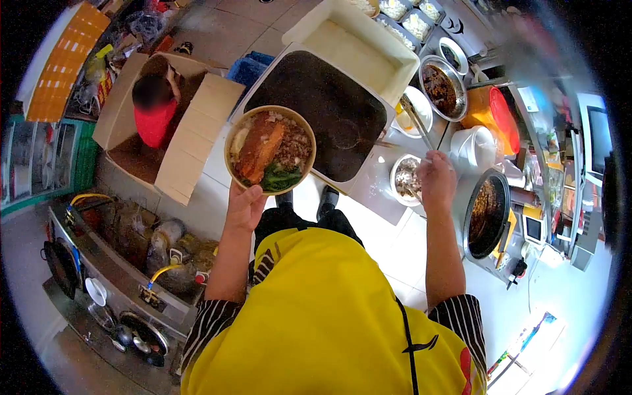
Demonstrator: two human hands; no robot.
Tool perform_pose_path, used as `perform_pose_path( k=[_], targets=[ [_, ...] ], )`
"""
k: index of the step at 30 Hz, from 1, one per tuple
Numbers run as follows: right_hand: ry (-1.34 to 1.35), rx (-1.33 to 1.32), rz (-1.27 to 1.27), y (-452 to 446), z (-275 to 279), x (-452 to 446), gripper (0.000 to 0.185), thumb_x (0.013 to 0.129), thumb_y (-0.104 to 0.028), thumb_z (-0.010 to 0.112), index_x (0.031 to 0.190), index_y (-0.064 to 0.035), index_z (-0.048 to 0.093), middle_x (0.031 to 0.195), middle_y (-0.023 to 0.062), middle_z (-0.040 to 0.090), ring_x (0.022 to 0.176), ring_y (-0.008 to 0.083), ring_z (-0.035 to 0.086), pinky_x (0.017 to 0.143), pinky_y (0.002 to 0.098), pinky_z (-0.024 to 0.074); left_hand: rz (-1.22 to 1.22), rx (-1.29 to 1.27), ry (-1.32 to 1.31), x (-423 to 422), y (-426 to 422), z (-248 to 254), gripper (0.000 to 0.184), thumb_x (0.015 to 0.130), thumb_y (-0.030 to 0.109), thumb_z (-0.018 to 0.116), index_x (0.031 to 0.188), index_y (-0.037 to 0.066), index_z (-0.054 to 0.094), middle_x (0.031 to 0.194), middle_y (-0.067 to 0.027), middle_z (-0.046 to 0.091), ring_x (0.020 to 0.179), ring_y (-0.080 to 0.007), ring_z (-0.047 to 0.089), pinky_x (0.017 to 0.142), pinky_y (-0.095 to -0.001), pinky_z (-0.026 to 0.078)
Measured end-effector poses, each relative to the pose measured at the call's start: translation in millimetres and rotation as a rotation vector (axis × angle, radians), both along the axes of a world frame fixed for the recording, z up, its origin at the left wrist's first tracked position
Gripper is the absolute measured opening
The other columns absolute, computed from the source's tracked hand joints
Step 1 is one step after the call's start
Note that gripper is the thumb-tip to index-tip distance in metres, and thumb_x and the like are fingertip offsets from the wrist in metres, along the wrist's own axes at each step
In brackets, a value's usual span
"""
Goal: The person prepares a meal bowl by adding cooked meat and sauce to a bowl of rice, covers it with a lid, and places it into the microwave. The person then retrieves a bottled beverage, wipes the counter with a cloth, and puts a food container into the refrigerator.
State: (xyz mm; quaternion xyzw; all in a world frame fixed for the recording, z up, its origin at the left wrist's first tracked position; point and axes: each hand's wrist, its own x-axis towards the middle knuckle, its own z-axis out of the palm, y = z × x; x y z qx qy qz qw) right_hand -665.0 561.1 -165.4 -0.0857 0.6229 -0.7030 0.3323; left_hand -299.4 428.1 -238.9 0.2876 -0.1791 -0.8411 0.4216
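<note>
Seen from the head camera, a worker in a yellow apron (309, 309) stands at a steel desk (380, 172), left hand (245, 203) gripping the edge of a filled bowl (276, 191) held out in front of the body, near a wide vessel (322, 99) with a dark interior. A reddish-brown slab of food (262, 155) lies in the bowl, with leafy greens (283, 176) and a minced topping (298, 139) beside it. The right hand (437, 181), fingers bent, is just beside a small white bowl (393, 178) and the end of a long metal utensil (416, 118); whether it grips the utensil cannot be told. Farther right sits a black pot (505, 212) of brown contents. At left, a person in red (153, 125) is inside an open cardboard box (204, 135).
</note>
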Motion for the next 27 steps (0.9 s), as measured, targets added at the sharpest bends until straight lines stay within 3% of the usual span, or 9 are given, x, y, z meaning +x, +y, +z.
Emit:
perform_pose_path(
  k=[3,5,7,13,17,20,21,23,27],
  targets=[
    [0.081,0.091,-0.066,-4,25,3,0.015,0.091,-0.014,0.054,0.093,0.0003,0.06,0.069,0.008,0.058,0.057,0.0142,0.053,0.051,0.026,0.042,0.011,0.016,-0.008,-6,-2,-1,0.075,0.072,0.01,0.08,0.135,0.004,0.04,0.133,-0.0106,0.05,0.124,-0.0263,0.049,0.103,-0.0414,0.046],
    [0.621,0.322,0.059,-1,35,1,0.015,0.09,-0.013,0.053,0.093,0.0005,0.06,0.07,0.0083,0.057,0.058,0.0143,0.054,0.05,0.0259,0.0417,-0.01,0.006,0.029,-11,-4,-2,0.076,0.071,0.009,0.08,0.135,0.005,0.04,0.132,-0.0105,0.05,0.124,-0.0266,0.049,0.103,-0.0413,0.045],
    [0.097,0.064,-0.109,-10,59,6,0.014,0.089,-0.012,0.054,0.092,0.0006,0.059,0.071,0.0076,0.056,0.059,0.0135,0.053,0.05,0.0243,0.0404,-0.021,0.015,0.038,-14,-5,-3,0.078,0.07,0.009,0.081,0.136,0.005,0.039,0.133,-0.0104,0.049,0.124,-0.0268,0.048,0.104,-0.0411,0.044],
    [0.122,0.005,-0.088,-11,100,7,0.013,0.09,-0.011,0.052,0.09,-0.0004,0.059,0.073,0.0038,0.053,0.061,0.0117,0.053,0.048,0.0236,0.0381,-0.038,0.037,0.052,-32,-8,-8,0.09,0.066,0.005,0.081,0.141,0.008,0.031,0.137,-0.0101,0.044,0.128,-0.0268,0.044,0.105,-0.0404,0.043],
    [0.162,-0.015,-0.037,-21,121,24,0.014,0.09,-0.013,0.052,0.09,-0.0005,0.059,0.071,0.0053,0.055,0.057,0.0121,0.052,0.047,0.0237,0.0378,-0.065,0.041,0.086,-41,-6,-5,0.089,0.068,0.005,0.081,0.141,0.008,0.031,0.137,-0.0101,0.044,0.128,-0.0261,0.044,0.103,-0.0378,0.045],
    [0.149,-0.017,0.004,-27,119,32,0.016,0.091,-0.014,0.053,0.091,0.0,0.059,0.068,0.0063,0.056,0.054,0.0127,0.052,0.047,0.0238,0.0384,-0.088,-0.002,0.068,-49,-5,-5,0.079,0.072,0.006,0.076,0.139,0.007,0.035,0.135,-0.0108,0.046,0.127,-0.0277,0.045,0.103,-0.0419,0.045],
    [0.138,-0.013,0.011,-29,117,35,0.016,0.091,-0.015,0.053,0.092,0.0002,0.059,0.067,0.0066,0.056,0.053,0.0129,0.051,0.047,0.0239,0.0386,-0.048,-0.017,0.074,-56,-4,-1,0.08,0.072,0.005,0.075,0.14,0.008,0.034,0.132,-0.0111,0.048,0.116,-0.0236,0.054,0.088,-0.0347,0.055],
    [0.15,-0.017,0.072,-35,117,45,0.017,0.092,-0.015,0.053,0.093,0.0002,0.059,0.066,0.0066,0.056,0.053,0.0132,0.051,0.048,0.0239,0.0392,-0.104,0.001,0.071,-58,-7,13,0.084,0.069,0.007,0.081,0.139,0.007,0.035,0.134,-0.0102,0.047,0.123,-0.0242,0.049,0.098,-0.0367,0.047],
    [0.151,0.013,0.1,-42,113,64,0.018,0.092,-0.017,0.054,0.094,-0.0002,0.059,0.064,0.0077,0.057,0.051,0.0134,0.051,0.048,0.0242,0.0404,-0.121,0.016,0.078,-60,-4,16,0.084,0.067,0.007,0.083,0.137,0.008,0.037,0.135,-0.0093,0.047,0.127,-0.0246,0.045,0.104,-0.0384,0.043]
  ],
)
